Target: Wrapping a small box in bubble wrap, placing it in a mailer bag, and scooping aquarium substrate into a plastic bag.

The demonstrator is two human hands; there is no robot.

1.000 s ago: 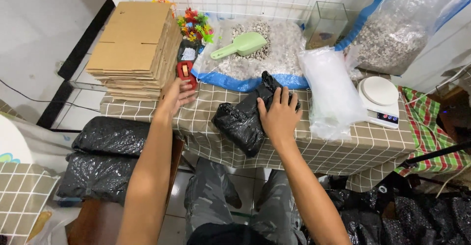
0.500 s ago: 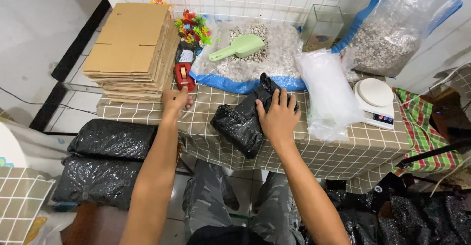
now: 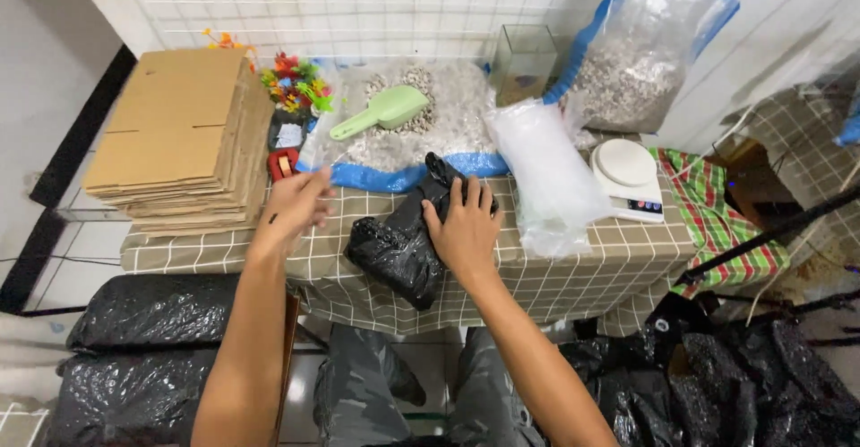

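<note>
A checked cloth covers the table point(image 3: 573, 277) I am working over, backed by a white wire grid. My right hand point(image 3: 466, 227) lies flat, fingers spread, pressing on the black bag point(image 3: 394, 250) at the table's front edge. My left hand point(image 3: 294, 205) hovers loosely curled, holding nothing, just short of the red tape dispenser point(image 3: 281, 164) beyond its fingertips.

We see a stack of flat cartons point(image 3: 184, 133) at the tabletop's point(image 3: 573, 277) left edge. A filled bag point(image 3: 400, 241) lies near the front edge, mid-tabletop, under our right hand point(image 3: 464, 227). Behind it sits a scoop point(image 3: 381, 112) on a gravel heap point(image 3: 439, 116). A scale point(image 3: 627, 178) stands toward the right edge, a roll of bags point(image 3: 548, 174) just left of it.
</note>
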